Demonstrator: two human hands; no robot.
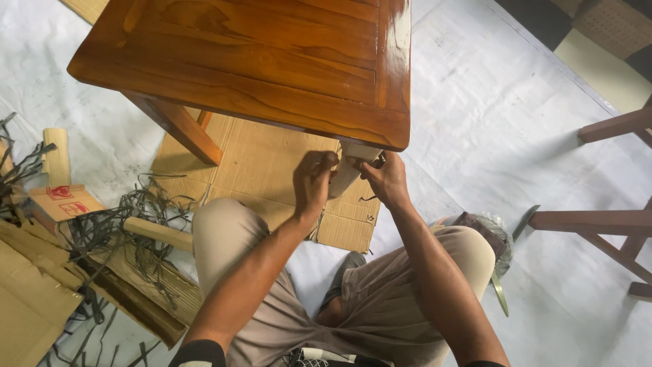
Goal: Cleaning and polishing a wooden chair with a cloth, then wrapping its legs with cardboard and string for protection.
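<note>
Both hands work at the pale wrapped leg [348, 170] under the corner of the glossy brown wooden table [272, 61]. The left hand [312, 182] curls its fingers against the wrapping; the right hand [386, 178] pinches it from the other side, above flattened cardboard [265, 170].

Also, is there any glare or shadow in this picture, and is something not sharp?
Head view: strong white glare along the right edge of the varnished wooden table top; soft shadow under it on the flattened cardboard; both hands, left and right, on the pale wrapped table leg, look sharp; picture corners slightly soft.
</note>
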